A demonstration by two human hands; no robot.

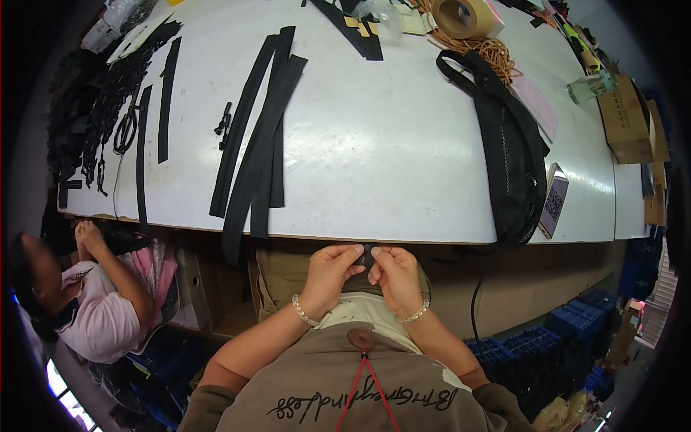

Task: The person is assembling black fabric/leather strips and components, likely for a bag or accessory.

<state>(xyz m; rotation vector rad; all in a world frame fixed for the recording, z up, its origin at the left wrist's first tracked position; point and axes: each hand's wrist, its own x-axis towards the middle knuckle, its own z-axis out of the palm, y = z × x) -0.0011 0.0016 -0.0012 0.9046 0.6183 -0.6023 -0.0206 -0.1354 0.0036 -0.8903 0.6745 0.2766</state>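
Just below the table's front edge, my left hand (335, 271) and my right hand (395, 273) meet over my lap. Between their thumbs and fingertips they pinch a small black piece (367, 255); it is mostly covered, so its exact kind cannot be made out. Both hands are closed on it. Ahead to the left, several long black webbing straps (263, 147) lie crossed on the white table (374, 144), one hanging over the edge. A few small black plastic parts (224, 126) rest beside them. On the right lies a black bag (508, 155) with a looped handle.
A phone (553, 200) is beside the bag. Further back are a tape roll (461, 17), tan cord (497, 57), a glass (592, 87) and a cardboard box (625, 122). Black parts (93, 108) heap at the far left; a co-worker (108, 302) sits there. Blue crates (583, 320) stand below right.
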